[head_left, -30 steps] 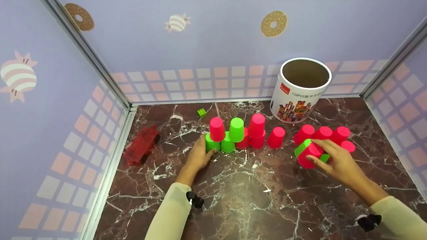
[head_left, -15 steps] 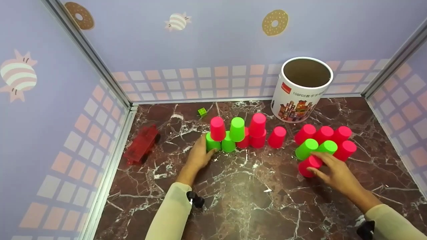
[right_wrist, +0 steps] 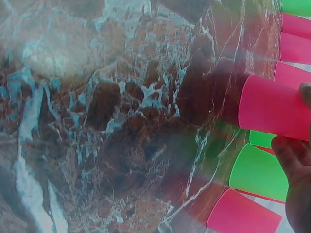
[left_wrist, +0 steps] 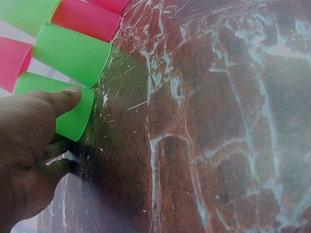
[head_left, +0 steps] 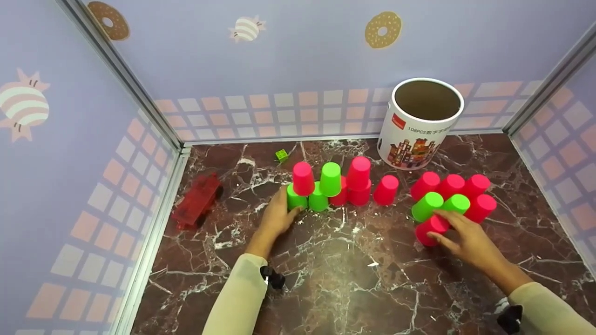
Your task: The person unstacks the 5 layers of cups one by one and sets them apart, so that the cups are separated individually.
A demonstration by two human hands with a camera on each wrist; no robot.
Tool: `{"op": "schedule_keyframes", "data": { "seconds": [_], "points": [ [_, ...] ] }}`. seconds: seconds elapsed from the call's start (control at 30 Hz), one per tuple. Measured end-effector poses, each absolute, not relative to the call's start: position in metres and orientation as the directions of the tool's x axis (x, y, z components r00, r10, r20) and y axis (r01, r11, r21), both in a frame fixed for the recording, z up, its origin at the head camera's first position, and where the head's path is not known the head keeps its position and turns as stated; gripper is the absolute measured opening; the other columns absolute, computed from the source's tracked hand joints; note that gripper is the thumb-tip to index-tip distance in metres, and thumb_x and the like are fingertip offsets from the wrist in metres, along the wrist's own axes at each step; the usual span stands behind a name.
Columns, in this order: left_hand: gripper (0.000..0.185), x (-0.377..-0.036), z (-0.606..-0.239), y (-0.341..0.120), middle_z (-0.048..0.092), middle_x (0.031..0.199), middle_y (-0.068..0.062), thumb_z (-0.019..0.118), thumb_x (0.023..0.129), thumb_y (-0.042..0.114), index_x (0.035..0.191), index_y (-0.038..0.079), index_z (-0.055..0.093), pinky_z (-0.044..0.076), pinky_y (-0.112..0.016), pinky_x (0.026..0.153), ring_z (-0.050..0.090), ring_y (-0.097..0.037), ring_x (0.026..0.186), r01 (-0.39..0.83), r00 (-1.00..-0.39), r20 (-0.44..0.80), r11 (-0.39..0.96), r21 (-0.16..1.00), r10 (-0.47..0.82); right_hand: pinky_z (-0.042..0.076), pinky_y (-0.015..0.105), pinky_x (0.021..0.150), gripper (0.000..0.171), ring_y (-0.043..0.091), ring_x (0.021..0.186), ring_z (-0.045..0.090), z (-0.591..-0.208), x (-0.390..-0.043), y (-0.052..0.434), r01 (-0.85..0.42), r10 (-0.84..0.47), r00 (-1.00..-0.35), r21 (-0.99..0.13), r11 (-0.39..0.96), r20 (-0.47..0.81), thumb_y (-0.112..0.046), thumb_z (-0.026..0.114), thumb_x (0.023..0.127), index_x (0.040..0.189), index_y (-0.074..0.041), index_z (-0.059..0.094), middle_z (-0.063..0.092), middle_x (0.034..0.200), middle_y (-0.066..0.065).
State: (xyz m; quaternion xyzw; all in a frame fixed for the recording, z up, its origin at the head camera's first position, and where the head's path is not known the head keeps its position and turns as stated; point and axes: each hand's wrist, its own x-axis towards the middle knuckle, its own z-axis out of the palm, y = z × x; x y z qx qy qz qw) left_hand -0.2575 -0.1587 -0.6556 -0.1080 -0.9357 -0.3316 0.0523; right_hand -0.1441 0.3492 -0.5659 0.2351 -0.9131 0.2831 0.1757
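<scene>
Your left hand lies low on the marble worktop with the forearm running up from the near edge, and its fingers curl against the side of the green cup at the left end of the cup row; in the left wrist view the thumb presses flat on that cup's wall near its rim while the other fingers tuck beneath it. That cup stands upside down near the middle of the worktop, toward the back edge, touching a second green cup beside it, with a pink cup stacked above the pair. Your right hand reaches in from the near right corner, wrist raised a little, fingers loosely bent around the front pink cup of the right-hand cluster, thumb on its near side and fingertips on its top. Just behind it stand two green cups and a row of pink ones. The cardboard tube stands at the back edge, and a red toy lies along the left edge.
</scene>
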Motion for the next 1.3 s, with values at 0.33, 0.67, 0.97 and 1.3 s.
{"op": "schedule_keyframes", "data": {
  "seconds": [0.33, 0.67, 0.97, 1.3],
  "points": [
    [0.075, -0.259, -0.660, -0.159, 0.064, 0.148, -0.018, 0.082, 0.099, 0.034, 0.159, 0.009, 0.044, 0.051, -0.054, 0.123, 0.063, -0.037, 0.141, 0.222, -0.975, 0.150, 0.750, 0.624, 0.164, 0.045, -0.002, 0.097, 0.062, 0.034, 0.095, 0.080, -0.545, -0.158, 0.342, -0.588, -0.369, -0.779, -0.385, 0.711, 0.507, -0.004, 0.102, 0.070, 0.125, 0.005, 0.076, 0.083, 0.113, 0.015],
    [0.074, -0.258, -0.657, -0.158, 0.064, 0.149, -0.017, 0.083, 0.100, 0.034, 0.159, 0.011, 0.044, 0.050, -0.053, 0.123, 0.063, -0.036, 0.141, 0.207, -0.978, 0.138, 0.755, 0.622, 0.155, 0.059, 0.016, 0.099, 0.059, 0.035, 0.106, 0.081, -0.521, -0.195, 0.307, -0.596, -0.374, -0.775, -0.393, 0.701, 0.509, -0.010, 0.099, 0.080, 0.133, 0.000, 0.074, 0.083, 0.120, 0.015],
    [0.074, -0.259, -0.657, -0.158, 0.065, 0.148, -0.017, 0.083, 0.099, 0.032, 0.159, 0.011, 0.044, 0.051, -0.053, 0.123, 0.064, -0.036, 0.140, 0.204, -0.979, 0.132, 0.758, 0.620, 0.155, 0.062, 0.061, 0.097, 0.068, 0.043, 0.111, 0.076, -0.507, -0.234, 0.265, -0.538, -0.358, -0.834, -0.479, 0.694, 0.419, -0.020, 0.095, 0.088, 0.146, 0.001, 0.067, 0.078, 0.129, 0.022],
    [0.075, -0.257, -0.656, -0.159, 0.064, 0.147, -0.020, 0.082, 0.100, 0.034, 0.159, 0.010, 0.042, 0.053, -0.056, 0.120, 0.063, -0.039, 0.139, 0.214, -0.977, 0.144, 0.762, 0.612, 0.159, 0.057, 0.062, 0.112, 0.080, 0.045, 0.128, 0.072, -0.502, -0.258, 0.216, -0.480, -0.352, -0.877, -0.592, 0.647, 0.326, -0.027, 0.094, 0.091, 0.157, 0.000, 0.057, 0.071, 0.144, 0.021]
  ]
}}
